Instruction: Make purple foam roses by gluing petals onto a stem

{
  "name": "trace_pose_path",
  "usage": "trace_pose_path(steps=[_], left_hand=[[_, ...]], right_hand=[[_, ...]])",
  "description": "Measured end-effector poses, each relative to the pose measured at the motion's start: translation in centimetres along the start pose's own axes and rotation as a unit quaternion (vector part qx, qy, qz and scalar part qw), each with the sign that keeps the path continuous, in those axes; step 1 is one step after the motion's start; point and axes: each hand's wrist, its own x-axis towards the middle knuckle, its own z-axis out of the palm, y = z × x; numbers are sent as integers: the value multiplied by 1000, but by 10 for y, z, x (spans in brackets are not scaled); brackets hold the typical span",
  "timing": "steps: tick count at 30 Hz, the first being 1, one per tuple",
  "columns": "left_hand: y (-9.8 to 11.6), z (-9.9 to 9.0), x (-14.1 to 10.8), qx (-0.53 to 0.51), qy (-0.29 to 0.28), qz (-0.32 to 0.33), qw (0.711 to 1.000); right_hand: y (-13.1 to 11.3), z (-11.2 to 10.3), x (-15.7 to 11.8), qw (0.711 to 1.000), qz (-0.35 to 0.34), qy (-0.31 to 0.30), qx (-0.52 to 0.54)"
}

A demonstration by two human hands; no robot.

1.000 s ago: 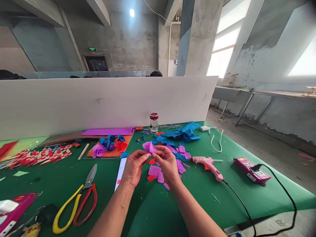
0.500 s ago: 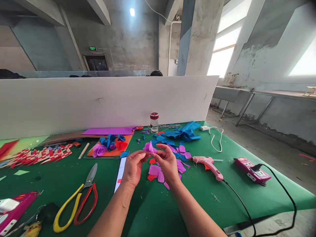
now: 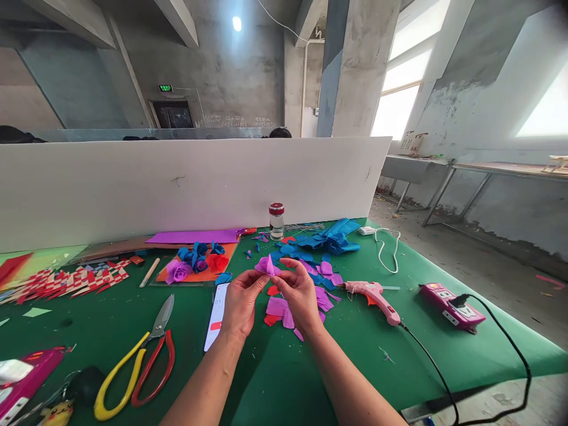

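Between my two hands, above the green table, is a small purple paper flower (image 3: 267, 265) with pointed petals. My left hand (image 3: 242, 299) pinches its base from the left. From the right, my right hand (image 3: 300, 290) pinches the same base between thumb and forefinger. Loose purple paper pieces (image 3: 277, 306) lie below and beyond the hands, with red and blue pieces among them. A phone (image 3: 215, 319) with a lit screen lies beside my left wrist, partly covered by it. Right of my right hand rests a pink glue gun (image 3: 375, 297).
Scissors (image 3: 151, 349) lie at left, near finished paper flowers (image 3: 178, 271) on an orange sheet. Behind stand a red-lidded jar (image 3: 276, 222), crumpled blue paper (image 3: 331, 238) and a white board (image 3: 199, 183). A magenta power strip (image 3: 451, 305) with a black cord sits at right.
My left hand has closed in on the flower's base, and its fingertips now meet those of my right hand there. The view has shifted very slightly.
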Motion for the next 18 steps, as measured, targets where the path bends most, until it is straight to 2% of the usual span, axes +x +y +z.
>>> trace_pose_path(steps=[5,11,18], left_hand=[[-6,-3,2,34,0,-7,999],[-3,-5,2,55,-31,8,998],[0,-1,1,-1,-47,-8,999]], right_hand=[[1,-1,2,1000,2,1,-12],[1,-2,2,1000,12,-8,-5],[1,-3,3,999,38,1,-6]])
